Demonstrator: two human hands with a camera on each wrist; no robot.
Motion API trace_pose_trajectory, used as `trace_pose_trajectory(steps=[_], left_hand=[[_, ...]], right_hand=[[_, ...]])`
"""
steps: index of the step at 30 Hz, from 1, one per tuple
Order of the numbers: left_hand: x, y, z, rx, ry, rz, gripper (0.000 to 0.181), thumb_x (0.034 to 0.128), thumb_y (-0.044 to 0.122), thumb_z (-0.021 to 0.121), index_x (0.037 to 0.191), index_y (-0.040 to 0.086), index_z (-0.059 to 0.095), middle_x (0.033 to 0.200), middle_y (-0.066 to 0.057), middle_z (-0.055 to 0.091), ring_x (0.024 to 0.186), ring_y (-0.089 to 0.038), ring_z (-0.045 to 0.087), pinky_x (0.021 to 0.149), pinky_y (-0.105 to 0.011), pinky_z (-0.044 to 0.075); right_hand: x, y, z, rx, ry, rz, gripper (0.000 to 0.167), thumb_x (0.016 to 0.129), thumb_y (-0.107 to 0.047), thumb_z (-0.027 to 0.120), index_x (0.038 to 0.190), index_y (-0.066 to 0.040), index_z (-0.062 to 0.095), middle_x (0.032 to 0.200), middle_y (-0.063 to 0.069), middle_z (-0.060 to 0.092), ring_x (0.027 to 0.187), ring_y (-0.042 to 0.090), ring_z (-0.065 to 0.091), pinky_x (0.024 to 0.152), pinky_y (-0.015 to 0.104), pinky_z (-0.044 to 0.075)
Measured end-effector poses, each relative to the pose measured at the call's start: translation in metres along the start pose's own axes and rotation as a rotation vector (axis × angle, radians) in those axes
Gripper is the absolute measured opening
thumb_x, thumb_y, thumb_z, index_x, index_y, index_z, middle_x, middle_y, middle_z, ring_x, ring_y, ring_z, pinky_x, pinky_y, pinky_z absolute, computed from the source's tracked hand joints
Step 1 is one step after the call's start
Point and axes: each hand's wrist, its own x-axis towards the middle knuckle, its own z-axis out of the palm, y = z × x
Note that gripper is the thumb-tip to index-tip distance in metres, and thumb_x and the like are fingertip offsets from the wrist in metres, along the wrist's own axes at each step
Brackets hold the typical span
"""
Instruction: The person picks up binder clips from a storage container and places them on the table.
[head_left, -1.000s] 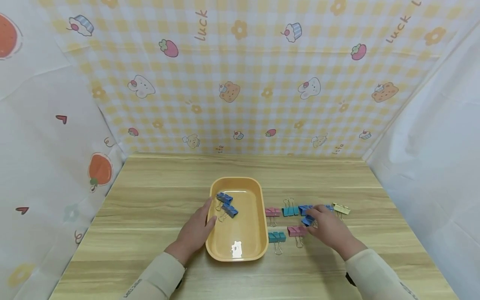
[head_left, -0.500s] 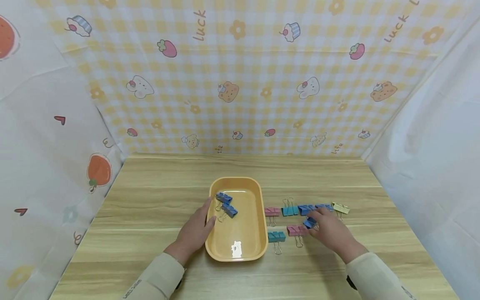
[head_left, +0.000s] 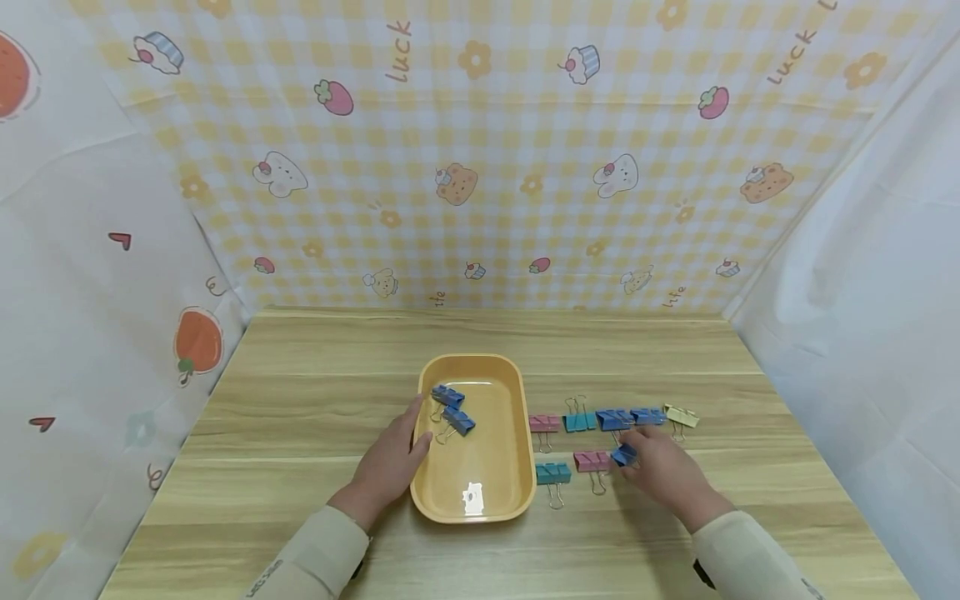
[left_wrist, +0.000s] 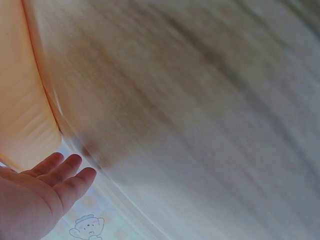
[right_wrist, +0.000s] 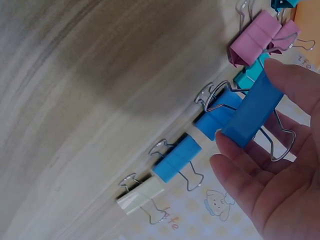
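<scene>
My right hand [head_left: 663, 468] pinches a blue binder clip [right_wrist: 255, 110] between thumb and fingertips; the right wrist view shows its wire handles sticking out on both sides. The clip is just right of a pink binder clip [head_left: 592, 461] in the front row, nearer me than the back row's blue binder clips [head_left: 615, 419]. With fingers extended, my left hand [head_left: 390, 454] rests against the left side of a yellow tray [head_left: 474, 510]. Inside that tray, toward its far left corner, lie two blue binder clips [head_left: 459, 420]. The left wrist view shows the relaxed fingers [left_wrist: 75, 185] beside the tray wall.
Along the back row are also a pink clip [head_left: 544, 423], a teal clip [head_left: 580, 422] and a pale yellow clip [head_left: 681, 416]. Another teal clip [head_left: 553, 473] lies in the front row close to the tray. A patterned cloth [head_left: 495, 225] rises behind the wooden table [head_left: 337, 350].
My right hand has drawn the blue binder clip slightly toward me, away from the back row, uncovering the blue clips there. My left hand and the tray stay put.
</scene>
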Motion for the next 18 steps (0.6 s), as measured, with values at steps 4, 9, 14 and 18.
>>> trace_pose_trajectory(steps=[4, 9, 14, 18], left_hand=[[-0.001, 0.001, -0.001, 0.0, -0.001, -0.004, 0.064, 0.1017, 0.031, 0.046, 0.155, 0.011, 0.017, 0.148, -0.022, 0.039, 0.135, -0.039, 0.04, 0.107, -0.054, 0.035], [-0.001, 0.001, -0.001, -0.004, -0.002, -0.002, 0.064, 0.1016, 0.03, 0.046, 0.155, 0.011, 0.018, 0.148, -0.022, 0.039, 0.135, -0.039, 0.039, 0.107, -0.054, 0.035], [0.0, 0.0, -0.001, -0.005, -0.002, -0.003, 0.064, 0.1018, 0.031, 0.046, 0.156, 0.011, 0.017, 0.15, -0.021, 0.037, 0.136, -0.039, 0.037, 0.109, -0.054, 0.034], [0.0, 0.0, 0.0, -0.004, -0.005, -0.003, 0.065, 0.1018, 0.031, 0.046, 0.156, 0.011, 0.016, 0.151, -0.021, 0.036, 0.137, -0.039, 0.036, 0.109, -0.055, 0.033]], right_hand=[[-0.001, 0.001, 0.004, 0.006, -0.01, 0.022, 0.041, 0.077, -0.012, 0.079, 0.113, 0.002, 0.065, 0.111, 0.022, 0.058, 0.094, 0.036, 0.063, 0.079, 0.048, 0.055], [-0.001, 0.004, 0.01, -0.008, -0.01, 0.031, 0.042, 0.076, -0.012, 0.08, 0.112, 0.003, 0.065, 0.107, 0.02, 0.059, 0.093, 0.035, 0.062, 0.079, 0.048, 0.055], [0.0, 0.008, 0.016, -0.006, -0.029, 0.053, 0.042, 0.076, -0.013, 0.079, 0.112, 0.004, 0.064, 0.106, 0.02, 0.059, 0.092, 0.035, 0.062, 0.08, 0.049, 0.054], [0.0, 0.01, 0.02, 0.001, -0.036, 0.061, 0.044, 0.077, -0.014, 0.079, 0.113, 0.005, 0.064, 0.107, 0.022, 0.058, 0.093, 0.037, 0.062, 0.082, 0.05, 0.054]])
